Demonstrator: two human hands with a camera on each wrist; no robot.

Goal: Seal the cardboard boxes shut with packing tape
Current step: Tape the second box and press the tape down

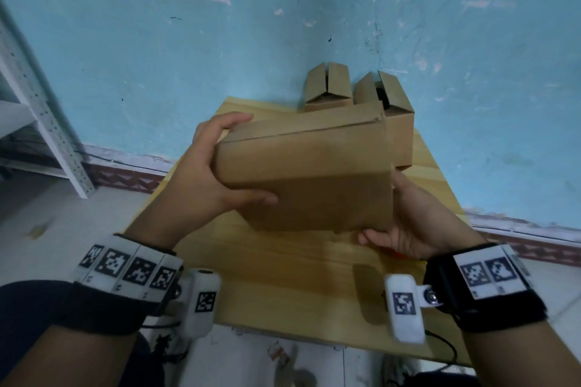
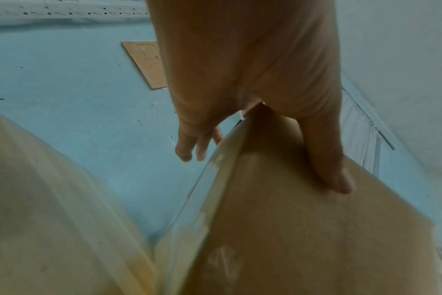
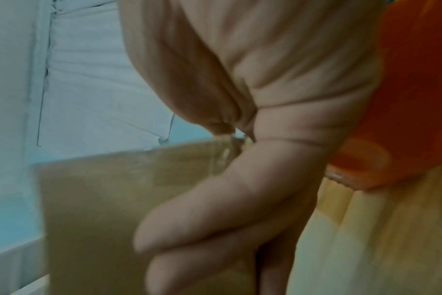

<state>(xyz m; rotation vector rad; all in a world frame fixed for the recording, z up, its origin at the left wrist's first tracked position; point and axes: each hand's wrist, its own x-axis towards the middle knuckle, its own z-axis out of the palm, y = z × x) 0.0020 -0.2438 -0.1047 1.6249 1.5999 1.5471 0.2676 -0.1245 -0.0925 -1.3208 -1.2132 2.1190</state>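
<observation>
Both hands grip one cardboard box (image 1: 308, 179) above the wooden table (image 1: 283, 286): left hand (image 1: 204, 173) w/ fingers wrapped round its left end, right hand (image 1: 418, 217) cupping right end

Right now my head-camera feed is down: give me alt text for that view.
Both hands hold a closed cardboard box above a wooden table, the left hand gripping its left end, the right hand its lower right corner. Two smaller boxes with unsealed flaps stand behind, against a blue wall.
</observation>
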